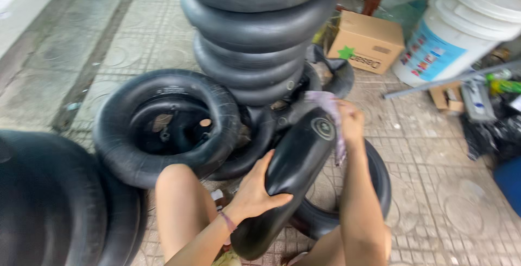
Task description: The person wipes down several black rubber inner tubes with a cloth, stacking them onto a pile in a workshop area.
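the inner tube (296, 173) under the left hand (255, 190) is smooth black rubber with a soft sheen. the rag (330, 108) in the right hand (350, 120) is thin, faded cloth. the stacked tubes (255, 32) look matt and dusty. the box (366, 40) is plain brown cardboard, the bucket (461, 32) glossy white plastic, the paving (434, 152) rough grey tile.

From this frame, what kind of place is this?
Probably an outdoor tyre or inner-tube repair spot on paved ground: a stack of inflated tubes, another tube held by the left hand, the right hand holding a rag against it.
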